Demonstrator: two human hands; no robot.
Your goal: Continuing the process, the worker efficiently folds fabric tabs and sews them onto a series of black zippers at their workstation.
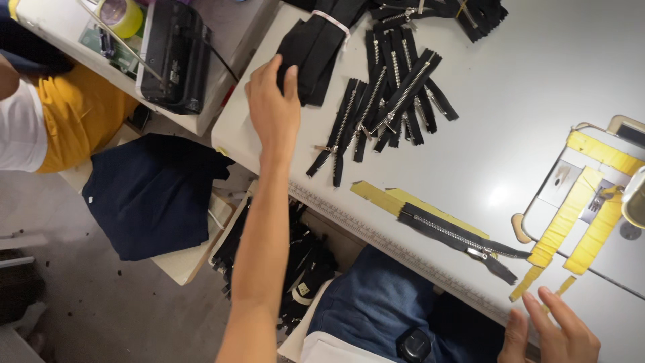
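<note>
The left hand (272, 101) was stretched far out to the upper left part of the grey table (537, 87), its fingers spread and its fingertips resting on the near end of a bundle of black zippers (316, 50) tied with a pale band; the thumb lay against the bundle's edge, but the hand had not closed round it. The bundle ran lengthwise away from the person, tilted slightly to the right, so its long axis roughly continued the line of the forearm. The right hand (551, 333) lay well apart at the table's near edge, open and flat with fingers fanned, holding nothing. The left hand was plainly the nearer one to the bundle. Just right of the bundle lay a loose heap of black zippers (390, 101) with silver teeth, fanned out at angles. A single zipper (463, 242) lay nearer the person, slanting down to the right across a strip of yellow tape (396, 198), its slider toward the right hand. More yellow tape strips (584, 222) framed the sewing machine plate (571, 188) at the right. On the neighbouring table sat a yellow-green tape roll (121, 15) and a black box-shaped device (175, 54); below lay dark blue cloth (151, 195).
</note>
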